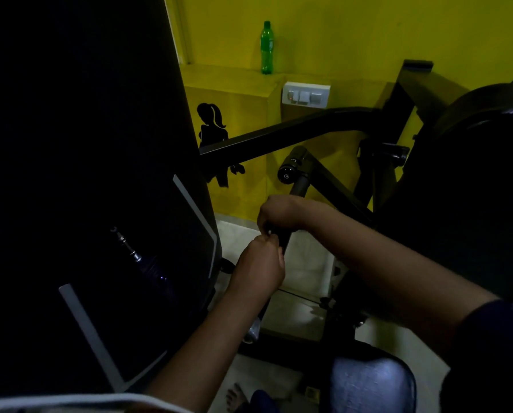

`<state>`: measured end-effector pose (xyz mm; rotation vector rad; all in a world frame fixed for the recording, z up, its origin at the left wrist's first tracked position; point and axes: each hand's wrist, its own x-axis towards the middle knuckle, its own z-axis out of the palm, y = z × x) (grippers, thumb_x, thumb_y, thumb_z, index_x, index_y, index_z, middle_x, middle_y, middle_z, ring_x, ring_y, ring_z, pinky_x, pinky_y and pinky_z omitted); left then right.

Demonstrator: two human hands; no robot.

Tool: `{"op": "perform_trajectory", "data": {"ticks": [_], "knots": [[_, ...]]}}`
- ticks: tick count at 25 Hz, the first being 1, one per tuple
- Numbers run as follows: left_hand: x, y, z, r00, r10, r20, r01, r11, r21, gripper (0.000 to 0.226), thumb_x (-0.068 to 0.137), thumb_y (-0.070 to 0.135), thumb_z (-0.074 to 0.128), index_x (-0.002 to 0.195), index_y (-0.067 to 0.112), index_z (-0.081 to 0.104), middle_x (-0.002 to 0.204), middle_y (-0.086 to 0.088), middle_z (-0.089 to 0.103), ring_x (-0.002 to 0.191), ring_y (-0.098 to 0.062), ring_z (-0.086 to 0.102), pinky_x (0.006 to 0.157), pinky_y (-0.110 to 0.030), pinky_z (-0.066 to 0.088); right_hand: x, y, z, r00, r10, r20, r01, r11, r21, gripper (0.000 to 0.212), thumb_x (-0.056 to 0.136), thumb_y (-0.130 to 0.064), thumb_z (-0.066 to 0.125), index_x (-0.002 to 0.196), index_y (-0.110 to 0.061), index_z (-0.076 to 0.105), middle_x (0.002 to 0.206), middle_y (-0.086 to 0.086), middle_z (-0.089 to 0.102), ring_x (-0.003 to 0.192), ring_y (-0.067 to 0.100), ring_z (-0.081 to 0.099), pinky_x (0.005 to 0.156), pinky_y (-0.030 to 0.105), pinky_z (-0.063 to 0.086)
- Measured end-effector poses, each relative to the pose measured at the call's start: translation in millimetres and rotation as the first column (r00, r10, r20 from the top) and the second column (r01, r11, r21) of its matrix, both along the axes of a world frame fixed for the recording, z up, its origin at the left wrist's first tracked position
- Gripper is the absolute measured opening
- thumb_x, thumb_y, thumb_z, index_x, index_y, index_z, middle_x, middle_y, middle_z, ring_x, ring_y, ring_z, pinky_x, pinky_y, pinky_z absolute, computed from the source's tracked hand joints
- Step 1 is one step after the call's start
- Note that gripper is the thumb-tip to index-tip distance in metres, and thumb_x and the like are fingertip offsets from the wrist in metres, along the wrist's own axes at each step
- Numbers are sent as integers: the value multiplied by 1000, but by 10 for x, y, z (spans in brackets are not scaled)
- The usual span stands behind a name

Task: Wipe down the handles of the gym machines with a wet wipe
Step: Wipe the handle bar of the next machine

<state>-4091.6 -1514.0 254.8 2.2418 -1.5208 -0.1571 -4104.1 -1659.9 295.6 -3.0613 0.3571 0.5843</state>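
Note:
A black machine handle [298, 186] hangs down from a pivot knob [288, 174] in the middle of the dim view. My right hand [279, 214] grips the handle about halfway down, fingers curled round it. Just below, my left hand [259, 263] is curled at the handle's lower end [285, 241] and touches it. A small pale spot shows between the two hands; I cannot tell whether it is the wipe.
A large dark machine body [85, 174] fills the left side, a dark padded part [487, 189] the right. A black frame bar [279, 132] crosses behind. A green bottle [266, 47] stands on a yellow ledge above a switch plate [306, 94]. Pale floor tiles [300, 311] lie below.

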Motion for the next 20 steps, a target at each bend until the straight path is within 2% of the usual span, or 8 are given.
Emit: {"op": "perform_trajectory", "data": {"ticks": [2, 4, 7, 8, 10, 13, 16, 20], "knots": [[1, 10, -1, 1000, -10, -11, 10, 1000, -22, 33, 99, 18, 40, 128, 7, 52, 119, -12, 58, 104, -24, 57, 75, -23, 36, -46, -102, -21, 999, 45, 29, -44, 999, -14, 24, 89, -9, 56, 106, -16, 72, 109, 3, 68, 102, 22, 60, 80, 30, 48], [2, 3, 2, 999, -19, -36, 18, 999, -40, 41, 98, 17, 41, 138, 10, 46, 118, -11, 59, 105, -23, 57, 77, -24, 39, -80, -247, -71, 997, -8, 81, 19, 991, -134, 25, 90, -12, 56, 108, -20, 71, 109, 3, 68, 104, 23, 57, 81, 35, 50], [-1, -4, -2, 999, -9, -38, 8, 999, -34, 43, 98, 17, 41, 140, 12, 44, 116, -9, 59, 103, -22, 57, 75, -24, 38, -232, -198, -328, 931, -51, 362, 132, 970, -205, 23, 89, -12, 59, 106, -22, 70, 110, -1, 67, 103, 22, 50, 73, 31, 42], [-1, -4, -2, 1000, -7, -29, 6, 999, -31, 41, 98, 18, 41, 138, 12, 45, 116, -9, 59, 102, -22, 57, 75, -25, 39, -336, -91, -445, 839, -96, 535, 194, 972, -130, 23, 86, -10, 63, 103, -21, 71, 108, -2, 68, 101, 22, 50, 70, 26, 36], [4, -8, 4, 1000, -6, -24, 5, 1000, -28, 38, 97, 18, 41, 134, 11, 48, 114, -8, 59, 102, -22, 57, 75, -25, 38, -585, 153, -701, 545, -185, 818, 233, 970, 65, 27, 76, -3, 71, 98, -18, 74, 103, 0, 71, 95, 22, 54, 70, 21, 32], [20, -38, 7, 999, -6, -41, 4, 999, -31, 37, 97, 16, 40, 133, 11, 50, 111, -9, 61, 100, -23, 57, 71, -23, 34, -628, 157, -882, 273, -273, 922, 251, 946, 206, 33, 71, 6, 72, 98, -13, 76, 103, 6, 72, 97, 19, 56, 81, 10, 40], [22, -51, 5, 999, 0, -45, 0, 1000, -3, 36, 98, 16, 40, 132, 9, 51, 111, -11, 61, 100, -25, 58, 72, -25, 34, -440, 129, -837, 55, -464, 884, 296, 853, 430, 37, 69, 13, 65, 96, -9, 77, 101, 10, 73, 98, 17, 61, 86, -7, 26], [33, -55, 19, 996, -3, -87, 2, 1000, -11, 37, 98, 16, 39, 133, 12, 51, 107, -12, 62, 97, -25, 57, 69, -23, 31, -437, 695, -971, -358, -786, 503, 211, 457, 864, 32, 88, -4, 60, 107, -25, 74, 99, -4, 74, 80, -4, 63, 70, 10, 45]]}}
